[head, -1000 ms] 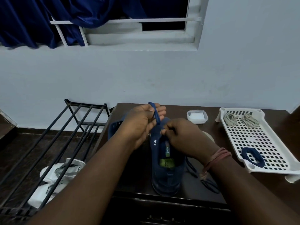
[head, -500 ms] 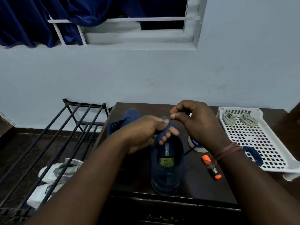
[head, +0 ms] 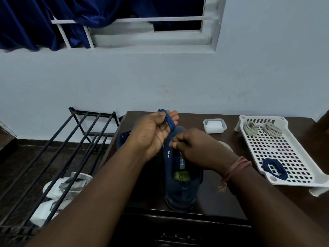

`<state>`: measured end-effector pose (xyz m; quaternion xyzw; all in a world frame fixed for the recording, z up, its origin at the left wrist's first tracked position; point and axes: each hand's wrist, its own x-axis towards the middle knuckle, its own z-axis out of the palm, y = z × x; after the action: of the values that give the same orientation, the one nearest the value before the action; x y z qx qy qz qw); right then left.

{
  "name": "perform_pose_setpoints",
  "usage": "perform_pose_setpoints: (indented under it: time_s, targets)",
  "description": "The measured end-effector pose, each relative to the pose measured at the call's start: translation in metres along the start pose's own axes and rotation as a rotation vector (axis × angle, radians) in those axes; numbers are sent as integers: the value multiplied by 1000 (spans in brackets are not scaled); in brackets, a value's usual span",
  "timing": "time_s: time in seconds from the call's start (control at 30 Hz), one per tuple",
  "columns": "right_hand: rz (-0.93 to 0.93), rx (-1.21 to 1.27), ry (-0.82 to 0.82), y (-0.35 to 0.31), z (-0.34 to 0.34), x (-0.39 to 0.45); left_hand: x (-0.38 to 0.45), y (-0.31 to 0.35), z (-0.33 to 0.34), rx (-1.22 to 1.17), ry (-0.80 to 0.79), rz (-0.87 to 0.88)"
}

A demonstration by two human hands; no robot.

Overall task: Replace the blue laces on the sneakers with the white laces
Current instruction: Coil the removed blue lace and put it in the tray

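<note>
- Desk: dark top, pushed against the wall. Everything I need sits on it within arm's reach, so I can work without shifting.
- White tray, on the desk at my right: the holding place for laces. Two pale coiled white laces lie at its far end, untouched. One coiled blue lace lies at the near end, apart from them, so old and new do not mix.
- Sneaker, navy, centre of the desk, heel toward me and toe away: that turns its open mouth and eyelets up to my hands. A second navy sneaker lies just behind my left wrist, mostly hidden.
- Left hand: raised above the toe, fingers closed around gathered loops of the blue lace, keeping the slack bunched rather than tangling.
- Right hand: low over the tongue, fingers pinched narrow on the lace where it meets the shoe; the exact eyelet is hidden.
- Judgement: I am winding up this shoe's blue lace; no white lacing has begun.
- Small lidded box, beyond the sneaker: idle.
</note>
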<state>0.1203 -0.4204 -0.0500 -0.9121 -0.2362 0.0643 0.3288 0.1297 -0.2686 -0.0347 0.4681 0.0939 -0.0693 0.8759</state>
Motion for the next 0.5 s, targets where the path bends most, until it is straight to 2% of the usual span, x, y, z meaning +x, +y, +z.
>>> perform_pose_setpoints:
  time_s: [0.03, 0.1, 0.13, 0.2, 0.33, 0.5]
  targets:
    - [-20, -4, 7, -1, -1, 0, 1, -1, 4, 78, 51, -8]
    - [-38, -13, 67, 0, -4, -1, 0, -5, 10, 380, 153, -37]
    - [-44, -18, 119, 1, -7, -1, -2, -7, 10, 547, 140, -41]
    - [-48, 3, 223, 4, -15, -2, -6, -13, 4, 738, -17, -58]
    - [-17, 67, 363, 9, -30, -3, -12, -11, 0, 764, -220, -182]
    - [22, 285, 421, 13, -29, -3, -15, 1, -3, 354, -382, -289]
